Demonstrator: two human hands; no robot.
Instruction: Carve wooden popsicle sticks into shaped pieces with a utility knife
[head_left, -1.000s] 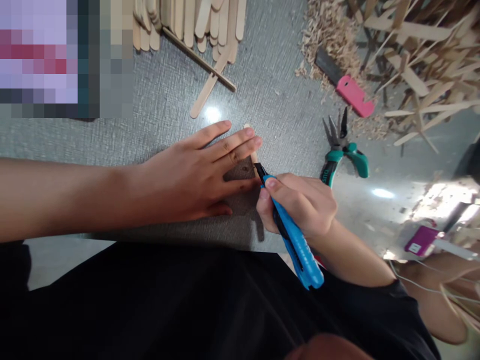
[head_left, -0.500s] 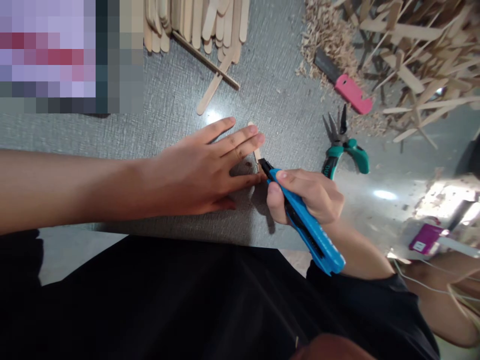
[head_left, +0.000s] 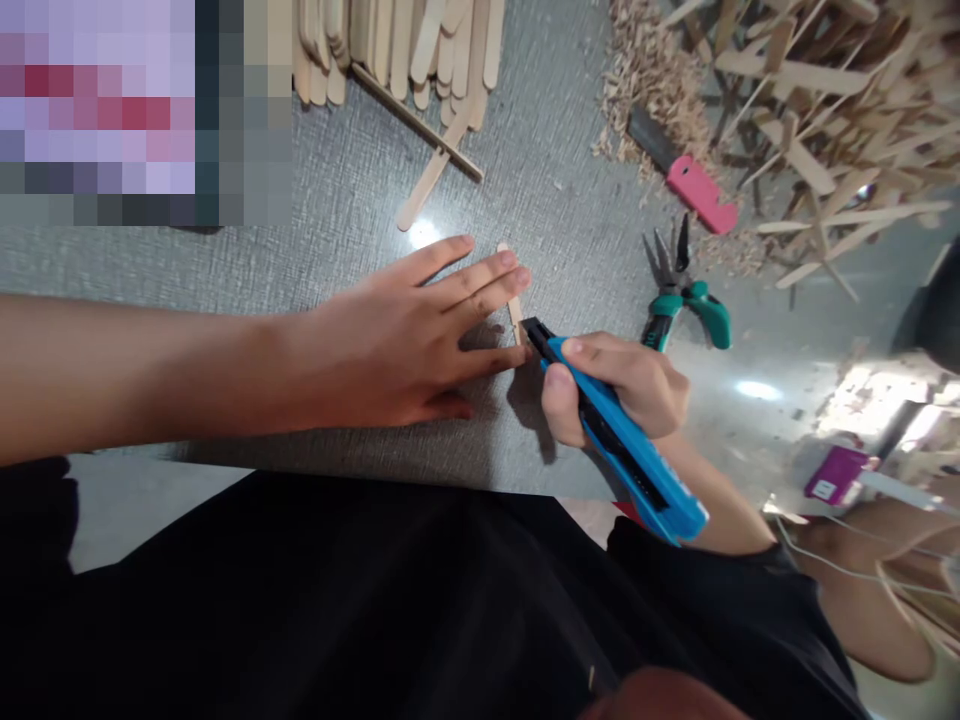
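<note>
Head view: on the grey table (head_left: pixel 562 230), a jumbled heap of sticks (head_left: pixel 799 72) spreads at upper right and a row of sticks (head_left: pixel 401 45) stands at the top, both well apart from the hands. The left hand (head_left: pixel 420 325) lies with fingers spread, pressing a narrow stick (head_left: pixel 514 310) to the table and hiding parts of it. The right hand (head_left: pixel 634 385) has its fingers closed round a blue utility knife (head_left: pixel 649 460); its rear end has swung outward over the last second and its tip has shifted to the stick's right edge, baring more wood. Whether it bites cannot be told; the left forefinger is just beside it. Green-handled pliers (head_left: pixel 666 306) and, smaller, a pink-handled blade (head_left: pixel 701 193) lie beyond, out of the knife's way.
</note>
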